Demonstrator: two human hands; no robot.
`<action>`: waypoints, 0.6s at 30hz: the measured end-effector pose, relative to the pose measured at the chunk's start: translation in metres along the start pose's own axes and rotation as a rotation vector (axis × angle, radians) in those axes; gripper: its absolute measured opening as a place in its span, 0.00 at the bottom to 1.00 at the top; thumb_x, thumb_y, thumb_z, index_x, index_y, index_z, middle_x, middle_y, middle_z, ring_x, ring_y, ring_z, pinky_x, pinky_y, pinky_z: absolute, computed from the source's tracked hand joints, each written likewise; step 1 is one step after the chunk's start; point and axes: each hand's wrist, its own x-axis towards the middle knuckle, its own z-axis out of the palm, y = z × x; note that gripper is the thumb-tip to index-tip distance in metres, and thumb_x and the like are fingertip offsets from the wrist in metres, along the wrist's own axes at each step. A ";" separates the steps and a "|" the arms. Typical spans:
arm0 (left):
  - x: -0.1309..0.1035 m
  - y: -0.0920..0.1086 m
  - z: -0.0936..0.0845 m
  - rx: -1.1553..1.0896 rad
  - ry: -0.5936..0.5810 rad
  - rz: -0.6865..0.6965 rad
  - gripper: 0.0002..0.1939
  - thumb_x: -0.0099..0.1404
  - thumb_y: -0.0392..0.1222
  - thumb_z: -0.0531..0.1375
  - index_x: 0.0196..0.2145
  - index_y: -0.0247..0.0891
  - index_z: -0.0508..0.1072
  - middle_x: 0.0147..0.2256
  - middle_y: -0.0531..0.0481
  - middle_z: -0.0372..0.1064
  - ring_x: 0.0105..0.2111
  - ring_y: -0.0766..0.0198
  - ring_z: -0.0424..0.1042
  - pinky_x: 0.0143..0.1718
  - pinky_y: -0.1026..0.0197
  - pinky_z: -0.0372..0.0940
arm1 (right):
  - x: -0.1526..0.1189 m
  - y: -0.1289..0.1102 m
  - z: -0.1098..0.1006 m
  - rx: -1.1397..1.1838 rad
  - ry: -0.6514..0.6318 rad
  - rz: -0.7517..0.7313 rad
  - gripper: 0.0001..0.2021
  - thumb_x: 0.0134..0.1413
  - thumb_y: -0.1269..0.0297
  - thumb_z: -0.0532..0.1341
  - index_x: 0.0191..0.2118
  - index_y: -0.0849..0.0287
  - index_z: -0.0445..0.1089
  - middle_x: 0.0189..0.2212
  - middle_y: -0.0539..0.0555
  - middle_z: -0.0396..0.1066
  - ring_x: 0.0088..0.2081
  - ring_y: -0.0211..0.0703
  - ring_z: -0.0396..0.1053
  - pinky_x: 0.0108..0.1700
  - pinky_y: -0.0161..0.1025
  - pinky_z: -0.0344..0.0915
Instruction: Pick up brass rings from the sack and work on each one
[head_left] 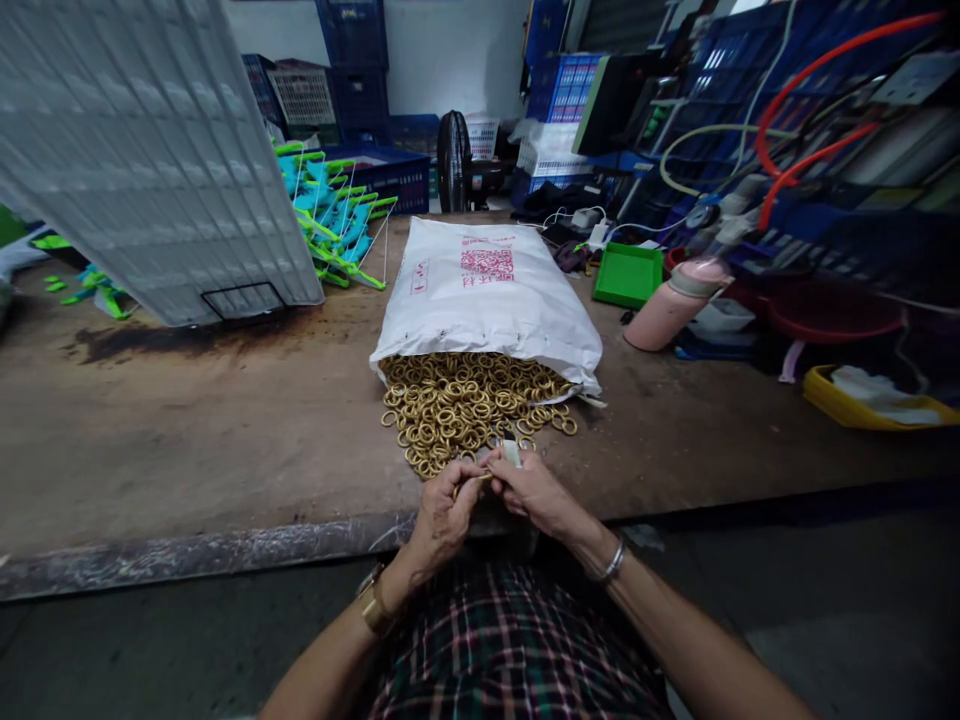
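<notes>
One brass-coloured ring (484, 477), seen near edge-on and crosswise, is pinched by the fingertips of left hand (441, 512) and right hand (541, 496), neither clearly nearer, on the wearer's side of the loose ring pile (454, 408).

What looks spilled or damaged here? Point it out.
Gold-coloured rings lie loose outside the mouth of the white sack, as if spilled, perhaps deliberately. A dark stain marks the tabletop beside the pale ribbed panel.

Here's the brown table (225, 440): 1 white sack (487, 300), golden rings (450, 405) heaped at its mouth, 1 green tray (628, 275), 1 pink bottle (664, 315), probably 1 yellow tray (840, 405) too!
</notes>
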 end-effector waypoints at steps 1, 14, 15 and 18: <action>0.000 0.001 0.000 -0.039 0.011 -0.067 0.10 0.59 0.46 0.54 0.29 0.35 0.69 0.24 0.53 0.66 0.22 0.69 0.62 0.26 0.66 0.58 | 0.001 0.001 0.001 -0.074 0.022 -0.044 0.12 0.46 0.54 0.55 0.28 0.59 0.62 0.14 0.41 0.55 0.13 0.26 0.44 0.15 0.29 0.42; -0.002 0.009 -0.005 -0.352 -0.123 -0.358 0.16 0.57 0.53 0.56 0.29 0.35 0.66 0.19 0.57 0.60 0.14 0.76 0.54 0.14 0.71 0.48 | 0.005 0.013 0.000 -0.138 0.026 -0.076 0.16 0.50 0.52 0.53 0.20 0.57 0.56 0.08 0.40 0.47 0.12 0.28 0.43 0.15 0.30 0.42; -0.003 0.008 -0.005 -0.393 -0.133 -0.349 0.15 0.58 0.52 0.56 0.30 0.35 0.66 0.20 0.57 0.60 0.15 0.76 0.54 0.14 0.71 0.48 | 0.004 0.012 0.000 -0.126 0.022 -0.064 0.16 0.50 0.52 0.53 0.20 0.57 0.56 0.08 0.40 0.47 0.12 0.28 0.43 0.15 0.30 0.41; -0.004 0.006 -0.004 -0.507 -0.144 -0.321 0.15 0.57 0.51 0.57 0.32 0.35 0.67 0.23 0.55 0.62 0.15 0.76 0.54 0.14 0.71 0.49 | 0.004 0.009 0.001 -0.122 0.015 -0.070 0.16 0.50 0.53 0.53 0.20 0.58 0.57 0.09 0.40 0.50 0.11 0.27 0.43 0.15 0.29 0.41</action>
